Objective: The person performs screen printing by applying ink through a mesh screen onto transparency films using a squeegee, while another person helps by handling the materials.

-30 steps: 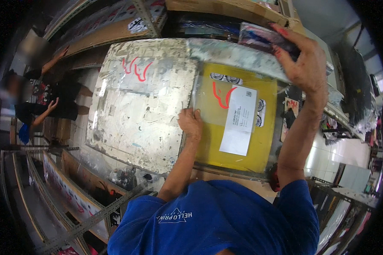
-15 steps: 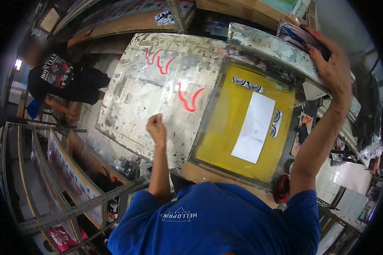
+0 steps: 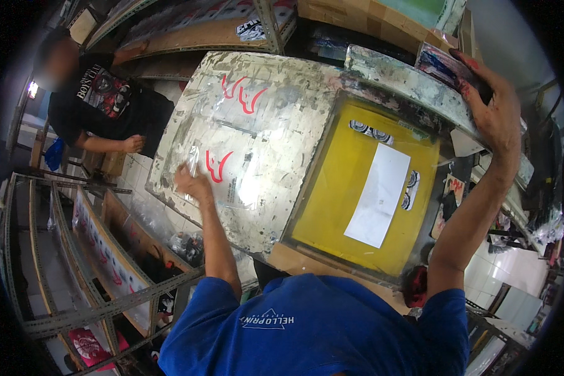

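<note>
My left hand (image 3: pixel 193 183) is closed at the left edge of a clear plastic sheet (image 3: pixel 241 178), which bears a red curved print. The sheet lies over the pale, paint-worn table (image 3: pixel 282 156). Beyond it rests another clear sheet (image 3: pixel 232 116) with red curved marks. At the upper right, my right hand (image 3: pixel 498 113), its fingers stained red, is curled over the end of an ink-stained block (image 3: pixel 445 69); the palm side is hidden. Between my hands is a framed yellow printing screen (image 3: pixel 316 216), with a white paper sheet (image 3: pixel 378 195) and two printed strips on it.
A person in black (image 3: pixel 109 103) stands at the far left of the table, one arm on a shelf (image 3: pixel 200 44). A metal rack (image 3: pixel 116 301) with upright boards stands at the lower left. A paint-crusted beam (image 3: pixel 388 72) runs along the screen's far side.
My left hand has moved left, and the nearer clear sheet with its red print has shifted left with it. My right hand keeps its place on the block. The person in black has raised a forearm.
</note>
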Motion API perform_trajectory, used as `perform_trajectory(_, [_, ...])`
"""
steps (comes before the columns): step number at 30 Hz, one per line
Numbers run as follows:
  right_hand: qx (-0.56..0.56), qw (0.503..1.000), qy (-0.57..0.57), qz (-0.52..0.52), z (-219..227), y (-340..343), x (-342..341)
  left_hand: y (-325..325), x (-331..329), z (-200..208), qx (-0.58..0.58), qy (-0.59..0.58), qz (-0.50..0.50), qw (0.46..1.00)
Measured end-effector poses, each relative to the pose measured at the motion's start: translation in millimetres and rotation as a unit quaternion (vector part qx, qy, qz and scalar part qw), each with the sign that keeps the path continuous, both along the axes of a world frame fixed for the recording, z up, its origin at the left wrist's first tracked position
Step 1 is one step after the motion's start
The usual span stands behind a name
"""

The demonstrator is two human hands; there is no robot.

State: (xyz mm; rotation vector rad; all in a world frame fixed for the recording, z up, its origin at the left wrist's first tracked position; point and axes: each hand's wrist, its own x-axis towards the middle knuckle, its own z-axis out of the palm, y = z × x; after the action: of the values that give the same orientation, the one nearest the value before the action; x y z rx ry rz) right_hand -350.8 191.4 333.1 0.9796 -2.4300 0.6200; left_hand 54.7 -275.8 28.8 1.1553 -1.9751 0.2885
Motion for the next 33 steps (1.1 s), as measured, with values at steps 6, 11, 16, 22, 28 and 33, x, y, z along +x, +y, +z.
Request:
perform_trajectory(6, [-0.011, 1.000, -0.027, 0.013, 5.8, -5.2, 2.0, 70.6, -152.7, -20.6, 0.181, -0.088, -0.245, 0.948])
perform_trajectory(11, [-0.010, 1.000, -0.021, 0.015, 10.6, -8.3, 4.5, 87.6, -190.0, -32.0, 0.196, -0.065, -0.228, 0.952])
perform_trajectory(16, [-0.012, 1.000, -0.014, 0.012, 8.5, -3.5, 2.1, 100.1, -203.5, -9.9, 0.159, 0.028, -0.325, 0.932])
perform_trajectory(22, [-0.008, 0.999, -0.024, 0.030, 12.6, -6.7, 7.1, 222.4, -181.7, 51.2, 0.292, -0.015, -0.440, 0.849])
perform_trajectory(28, [-0.002, 0.998, -0.012, 0.064, 13.6, -8.5, 7.0, 287.8, -167.2, 24.7, 0.238, -0.196, -0.514, 0.801])
perform_trajectory(33, [-0.006, 0.998, -0.033, 0.061, 24.4, -14.1, 17.6, 302.0, -178.5, -13.9, 0.228, -0.248, -0.533, 0.776])
